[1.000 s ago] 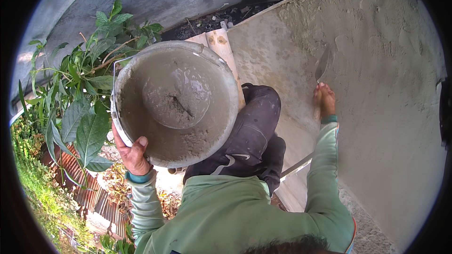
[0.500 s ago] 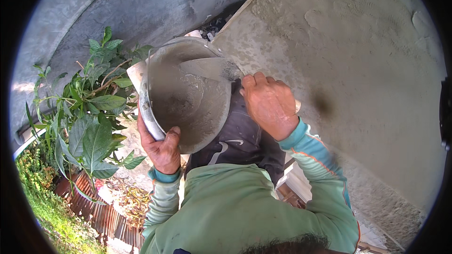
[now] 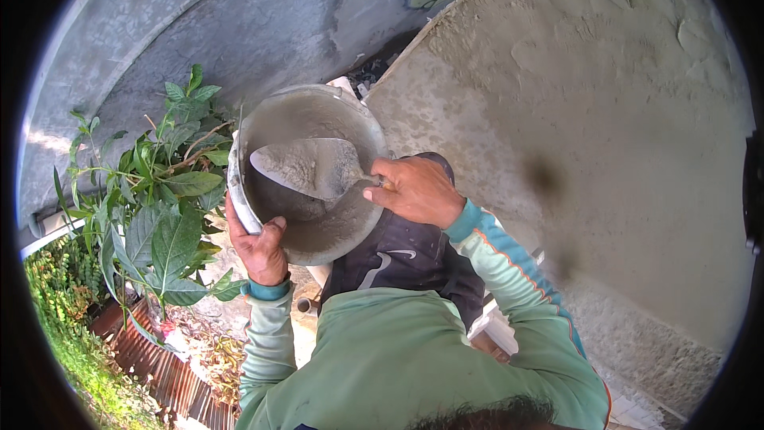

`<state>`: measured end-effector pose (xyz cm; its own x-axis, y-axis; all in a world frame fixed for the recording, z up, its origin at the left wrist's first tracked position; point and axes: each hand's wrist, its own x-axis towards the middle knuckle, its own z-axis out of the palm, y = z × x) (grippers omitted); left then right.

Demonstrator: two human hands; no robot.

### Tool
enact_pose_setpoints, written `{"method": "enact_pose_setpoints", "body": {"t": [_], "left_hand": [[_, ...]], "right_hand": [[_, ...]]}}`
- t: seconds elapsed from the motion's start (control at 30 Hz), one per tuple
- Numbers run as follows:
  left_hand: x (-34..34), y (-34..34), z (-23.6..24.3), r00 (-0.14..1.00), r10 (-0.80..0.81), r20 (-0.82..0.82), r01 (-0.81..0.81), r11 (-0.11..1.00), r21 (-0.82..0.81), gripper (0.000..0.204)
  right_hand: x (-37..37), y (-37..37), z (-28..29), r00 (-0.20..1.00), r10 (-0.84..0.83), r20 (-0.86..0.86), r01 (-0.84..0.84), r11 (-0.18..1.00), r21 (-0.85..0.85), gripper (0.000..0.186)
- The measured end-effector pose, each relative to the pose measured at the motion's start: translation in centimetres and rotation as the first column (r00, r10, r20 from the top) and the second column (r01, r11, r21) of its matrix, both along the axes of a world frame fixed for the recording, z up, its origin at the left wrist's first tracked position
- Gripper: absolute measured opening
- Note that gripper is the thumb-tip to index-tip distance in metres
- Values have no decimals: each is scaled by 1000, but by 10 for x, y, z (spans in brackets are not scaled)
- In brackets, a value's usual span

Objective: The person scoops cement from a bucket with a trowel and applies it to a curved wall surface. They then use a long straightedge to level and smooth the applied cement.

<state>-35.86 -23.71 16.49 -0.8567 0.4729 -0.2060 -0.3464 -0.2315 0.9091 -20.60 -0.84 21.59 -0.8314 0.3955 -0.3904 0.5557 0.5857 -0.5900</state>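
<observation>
My left hand (image 3: 260, 248) grips the near left rim of a round bucket (image 3: 368, 123), thumb over the edge and fingers beneath the outside. Grey wet mortar (image 3: 310, 237) coats the inside and lies at the bottom. My right hand (image 3: 420, 190) is closed round the handle of a pointed trowel (image 3: 344, 161); most of the handle is hidden in the fist. The blade lies over the bucket's opening, pointing left, with a lump of mortar on its upper face.
A broad wall of smeared grey plaster (image 3: 637, 159) rises on the right. Another grey wall (image 3: 263, 24) curves across the upper left. A leafy plant (image 3: 171, 231) stands close left of the bucket. Rusty corrugated sheeting (image 3: 159, 358) lies at the lower left.
The trowel has come up from inside the bucket, its blade now turned flat with mortar on it. My right hand has moved left and down, over the rim. The bucket sits more level.
</observation>
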Motion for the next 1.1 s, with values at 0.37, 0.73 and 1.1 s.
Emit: {"method": "enact_pose_setpoints", "body": {"t": [0.37,0.73,1.1], "left_hand": [[-34,-32,-32,998,50,49,-48,998,-41,82],[-31,-23,-20,997,16,73,-14,999,-29,82],[48,46,22,887,-210,-411,152,974,-171,92]], "right_hand": [[92,102,-19,950,-270,157,206,164,-965,25],[167,121,71,830,-526,-183,552,821,145,18],[22,-4,15,952,131,278,-256,839,481,19]]}}
